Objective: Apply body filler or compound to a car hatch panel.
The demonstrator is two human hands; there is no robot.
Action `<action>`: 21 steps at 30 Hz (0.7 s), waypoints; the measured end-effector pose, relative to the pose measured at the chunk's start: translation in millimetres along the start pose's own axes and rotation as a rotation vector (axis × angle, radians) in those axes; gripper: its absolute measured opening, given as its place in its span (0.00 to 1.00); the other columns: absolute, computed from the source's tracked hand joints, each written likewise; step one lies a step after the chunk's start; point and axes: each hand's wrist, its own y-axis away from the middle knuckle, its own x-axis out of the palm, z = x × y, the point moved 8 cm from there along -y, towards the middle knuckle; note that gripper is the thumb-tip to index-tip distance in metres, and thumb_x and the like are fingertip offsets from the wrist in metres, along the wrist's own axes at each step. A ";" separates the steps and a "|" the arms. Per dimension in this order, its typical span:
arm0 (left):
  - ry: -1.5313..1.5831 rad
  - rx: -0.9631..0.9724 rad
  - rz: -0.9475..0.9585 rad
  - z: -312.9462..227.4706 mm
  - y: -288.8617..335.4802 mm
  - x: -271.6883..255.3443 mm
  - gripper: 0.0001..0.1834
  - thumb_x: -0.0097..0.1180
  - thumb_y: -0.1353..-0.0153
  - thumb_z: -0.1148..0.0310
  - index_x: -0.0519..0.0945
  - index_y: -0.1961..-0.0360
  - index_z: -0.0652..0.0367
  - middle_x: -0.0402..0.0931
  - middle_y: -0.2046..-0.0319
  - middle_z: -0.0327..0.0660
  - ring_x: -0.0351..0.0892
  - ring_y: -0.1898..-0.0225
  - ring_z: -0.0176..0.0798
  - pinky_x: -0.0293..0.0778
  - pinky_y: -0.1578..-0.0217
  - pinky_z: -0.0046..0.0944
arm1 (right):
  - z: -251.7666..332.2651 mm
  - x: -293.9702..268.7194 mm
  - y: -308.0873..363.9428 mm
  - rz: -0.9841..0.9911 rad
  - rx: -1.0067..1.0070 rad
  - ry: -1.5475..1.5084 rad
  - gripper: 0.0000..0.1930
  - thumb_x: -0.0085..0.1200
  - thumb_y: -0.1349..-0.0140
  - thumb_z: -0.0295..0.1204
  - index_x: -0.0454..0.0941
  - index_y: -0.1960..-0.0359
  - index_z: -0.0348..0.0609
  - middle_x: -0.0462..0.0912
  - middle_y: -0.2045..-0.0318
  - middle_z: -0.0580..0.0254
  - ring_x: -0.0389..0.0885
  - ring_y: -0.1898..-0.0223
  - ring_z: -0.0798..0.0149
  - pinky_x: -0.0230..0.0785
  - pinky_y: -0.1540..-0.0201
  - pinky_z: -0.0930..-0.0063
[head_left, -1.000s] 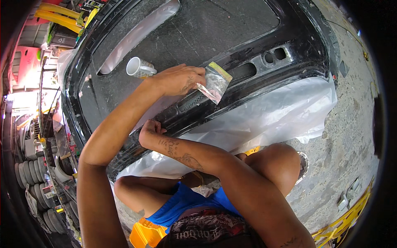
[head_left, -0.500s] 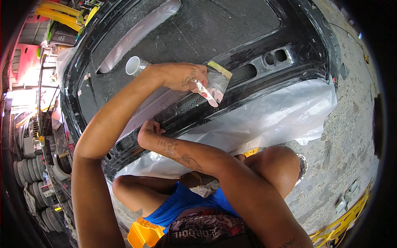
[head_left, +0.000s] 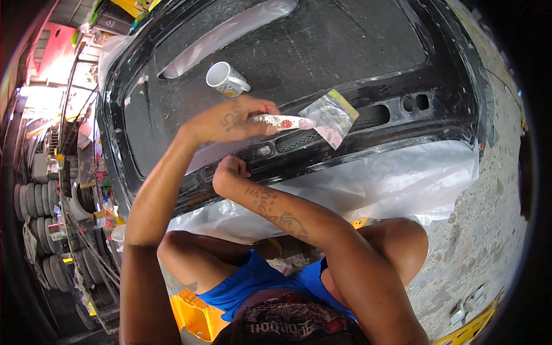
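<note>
On the near side of the white mug (head_left: 232,87), the left hand (head_left: 244,118) has its fingers closed round a narrow white stick (head_left: 282,122) smeared with pink. Well nearer the person than the mug, the right hand (head_left: 232,171) is loosely curled by the panel's edge; its palm is turned from view, so I cannot tell whether it holds anything.

The stick's pink tip overlaps a flat grey plate (head_left: 330,118), which lies to the right of the mug and bears more pink paste. Keeping the stick low and pressing lightly should suit working the paste there; the plate looks unpinned, so a sideways shove could make it slide.

Beneath the mug spreads the black panel (head_left: 345,46), with plastic sheeting (head_left: 397,178) on its near side.
</note>
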 end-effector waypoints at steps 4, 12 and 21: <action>0.366 0.006 -0.347 36.1 60.5 -2.4 0.15 0.56 0.33 0.62 0.77 0.54 0.63 0.81 0.64 0.39 0.77 0.62 0.30 0.72 0.60 0.32 | 7.5 -20.1 15.2 -0.044 0.003 -0.057 0.12 0.64 0.48 0.30 0.85 0.60 0.46 0.86 0.65 0.54 0.84 0.73 0.65 0.67 0.84 0.71; 0.892 -0.216 -0.969 108.7 217.9 26.5 0.10 0.49 0.29 0.64 0.66 0.60 0.59 0.82 0.60 0.46 0.80 0.67 0.29 0.74 0.65 0.29 | -12.8 -20.0 30.0 -0.315 -0.035 -0.335 0.13 0.44 0.31 0.35 0.82 0.53 0.51 0.85 0.56 0.62 0.84 0.53 0.56 0.77 0.53 0.62; 1.260 -0.263 -1.221 148.9 289.2 139.8 0.07 0.53 0.31 0.67 0.72 0.60 0.60 0.81 0.59 0.44 0.80 0.68 0.30 0.76 0.63 0.31 | -28.5 -25.6 58.6 -0.405 -0.120 -0.017 0.17 0.45 0.36 0.24 0.74 0.46 0.45 0.83 0.72 0.53 0.84 0.66 0.50 0.77 0.65 0.58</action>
